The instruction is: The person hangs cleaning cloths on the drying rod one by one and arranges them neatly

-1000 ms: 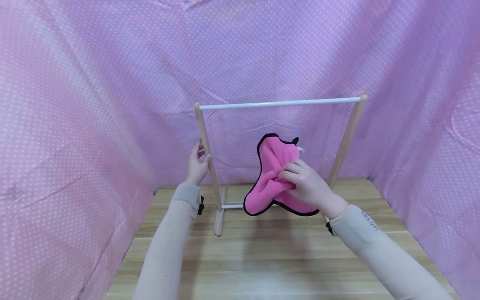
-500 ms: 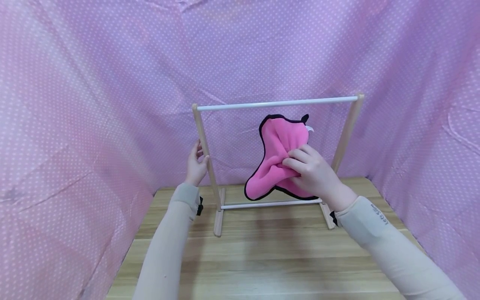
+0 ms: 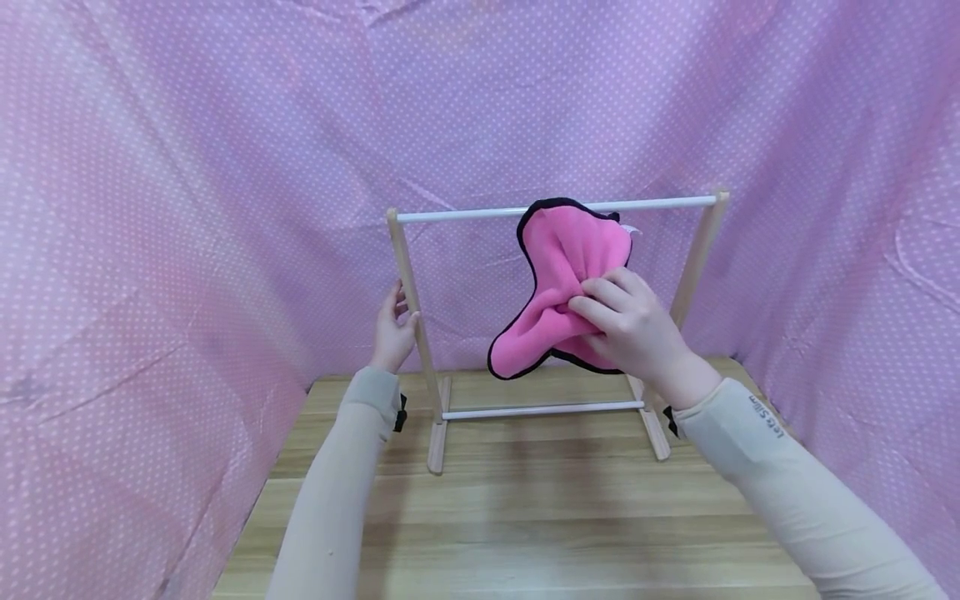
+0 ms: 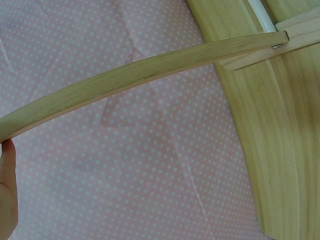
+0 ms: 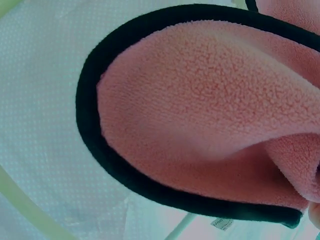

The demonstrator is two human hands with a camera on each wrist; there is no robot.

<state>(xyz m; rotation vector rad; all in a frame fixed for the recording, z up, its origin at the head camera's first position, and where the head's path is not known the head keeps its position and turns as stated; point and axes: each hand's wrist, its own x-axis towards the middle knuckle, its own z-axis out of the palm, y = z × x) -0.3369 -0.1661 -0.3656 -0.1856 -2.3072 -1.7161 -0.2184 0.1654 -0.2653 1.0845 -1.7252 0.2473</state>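
Observation:
My right hand [image 3: 633, 325] pinches a pink fleece hand towel [image 3: 577, 233] at its bunched middle. Black trim edges the towel, and a small white label [image 3: 630, 229] sticks out near its upper right corner. In the head view its top edge overlaps the upper rail [image 3: 465, 215] of a wooden drying rack. At the left, my left hand [image 3: 393, 333] grips the rack's left post [image 3: 406, 258], thumb against the near side and fingers partly hidden behind. The left wrist view shows only the thumb [image 4: 7, 172] at the post. Fleece fills most of the right wrist view.
The rack stands on a wood-grain table [image 3: 525, 517], its right post [image 3: 697, 258] behind my right hand. A lower rail [image 3: 540, 409] joins the two feet. Pink polka-dot cloth [image 3: 225, 208] hangs around the back and both sides.
My right hand has raised the towel from below the upper rail until its top edge overlaps that rail, shifting slightly right. My left hand has stayed on the post.

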